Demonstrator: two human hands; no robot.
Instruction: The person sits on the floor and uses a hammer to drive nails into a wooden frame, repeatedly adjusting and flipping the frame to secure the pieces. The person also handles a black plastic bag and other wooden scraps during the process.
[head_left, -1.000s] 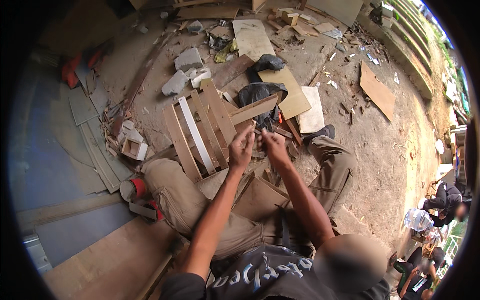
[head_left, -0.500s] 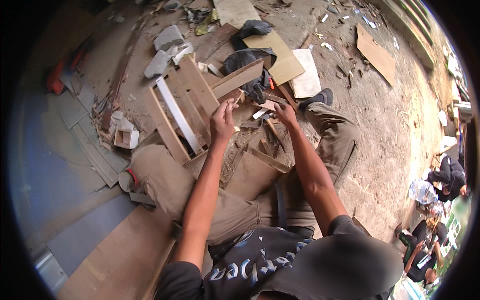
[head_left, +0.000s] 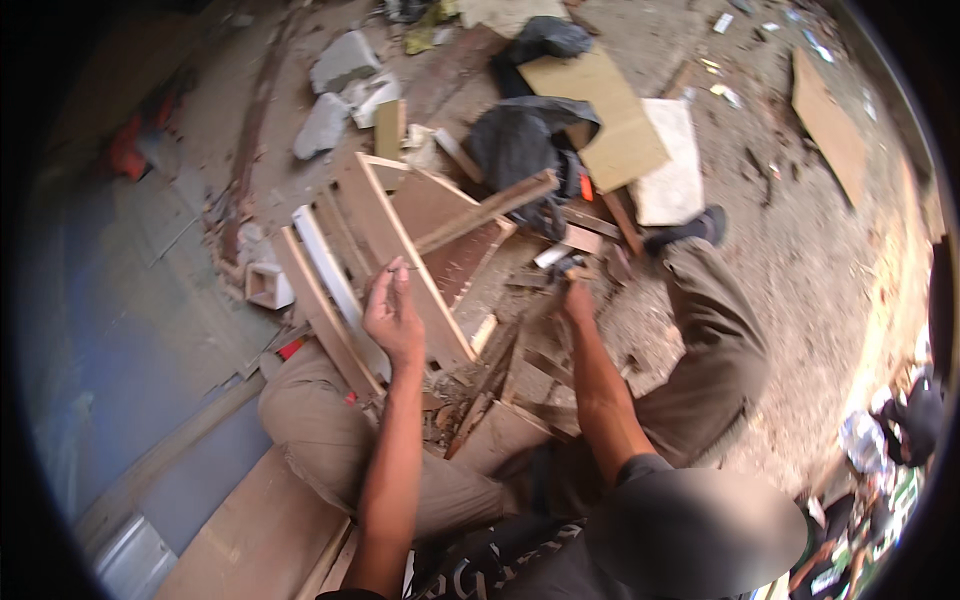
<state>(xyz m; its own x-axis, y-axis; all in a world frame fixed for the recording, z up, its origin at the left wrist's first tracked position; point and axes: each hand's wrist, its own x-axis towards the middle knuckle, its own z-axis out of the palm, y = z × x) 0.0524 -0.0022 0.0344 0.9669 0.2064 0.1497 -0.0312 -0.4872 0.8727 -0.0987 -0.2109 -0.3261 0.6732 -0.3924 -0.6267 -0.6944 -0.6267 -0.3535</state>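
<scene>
My left hand [head_left: 393,322] is raised over the wooden frame [head_left: 407,245], its fingers pinched on a small thin nail-like piece [head_left: 408,268]. That frame is made of brown boards with a white strip [head_left: 343,290] on its left side, and it leans by my left knee. A loose narrow board [head_left: 485,212] lies across it. My right hand [head_left: 577,300] is low between my legs, closed around what looks like a hammer [head_left: 571,268]; blur and the hand hide most of the tool. Wood scraps [head_left: 530,277] lie around it.
A black plastic bag [head_left: 525,135] and a yellowish board [head_left: 610,125] lie ahead, beside a white panel [head_left: 668,165]. Broken concrete pieces [head_left: 345,65] are at the far left. A small wooden box [head_left: 268,286] stands left of the frame. People sit at the right edge.
My right hand has come down from above the scraps and closed on the hammer that lay there. My left hand has moved left and lower. The board across the frame has shifted; the view has turned.
</scene>
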